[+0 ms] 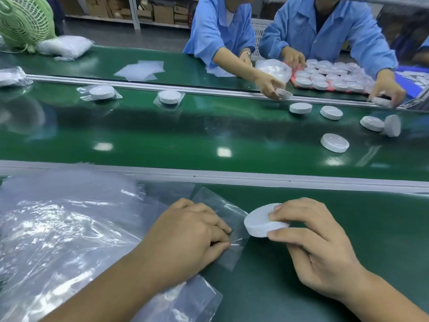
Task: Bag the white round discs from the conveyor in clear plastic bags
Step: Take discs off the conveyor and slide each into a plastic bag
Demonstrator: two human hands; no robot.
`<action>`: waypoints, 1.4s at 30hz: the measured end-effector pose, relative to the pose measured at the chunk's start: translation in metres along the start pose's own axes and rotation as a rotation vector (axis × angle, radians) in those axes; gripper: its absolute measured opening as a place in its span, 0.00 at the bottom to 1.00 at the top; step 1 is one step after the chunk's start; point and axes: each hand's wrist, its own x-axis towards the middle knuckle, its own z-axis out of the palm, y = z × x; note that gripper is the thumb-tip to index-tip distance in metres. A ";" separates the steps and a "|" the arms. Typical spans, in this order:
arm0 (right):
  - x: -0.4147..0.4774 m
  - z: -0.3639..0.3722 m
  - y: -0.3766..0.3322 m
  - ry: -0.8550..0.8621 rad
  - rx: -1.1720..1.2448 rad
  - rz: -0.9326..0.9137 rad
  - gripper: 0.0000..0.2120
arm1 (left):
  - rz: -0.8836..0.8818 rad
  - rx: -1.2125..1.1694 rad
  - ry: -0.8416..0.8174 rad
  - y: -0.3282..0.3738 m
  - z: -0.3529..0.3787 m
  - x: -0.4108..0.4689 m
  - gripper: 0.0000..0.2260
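My right hand [311, 247] grips a white round disc [257, 220] by its rim, tilted, just above the green near table. My left hand [188, 235] pinches the edge of a small clear plastic bag [222, 205] lying flat, its mouth right beside the disc. Several bare white discs [334, 142] lie on the moving green conveyor [185, 135] at the right. Two discs inside clear bags [102, 92] ride the belt farther left.
A heap of clear bags [58, 228] covers the table to my left. Across the belt, two people in blue coats [325, 31] handle discs beside a pink tray of discs [329, 77]. A green fan [23, 19] stands far left. A metal rail [255, 177] separates table and belt.
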 end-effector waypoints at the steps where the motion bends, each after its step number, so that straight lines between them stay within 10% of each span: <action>1: 0.000 -0.001 0.001 -0.012 -0.030 -0.025 0.17 | -0.022 -0.013 0.018 0.000 0.001 0.000 0.09; 8: 0.011 0.006 -0.010 -0.015 0.044 -0.047 0.12 | -0.204 -0.343 0.273 0.005 -0.001 0.006 0.06; 13: 0.033 0.022 -0.039 0.263 0.446 0.475 0.09 | -0.201 -0.857 0.078 0.012 -0.009 0.002 0.21; 19: 0.054 0.028 -0.042 -0.074 0.786 0.788 0.17 | -0.346 -0.943 0.520 0.013 -0.011 0.009 0.07; 28: 0.148 0.059 0.131 0.078 0.093 0.863 0.06 | -0.267 0.111 0.110 -0.028 -0.033 -0.001 0.08; 37: 0.126 0.064 0.220 -0.692 -0.587 0.903 0.25 | -0.049 0.046 0.092 -0.026 0.000 -0.001 0.11; 42: 0.088 0.022 0.228 -0.552 -0.476 0.948 0.22 | -0.122 -0.031 0.086 -0.023 0.000 -0.001 0.11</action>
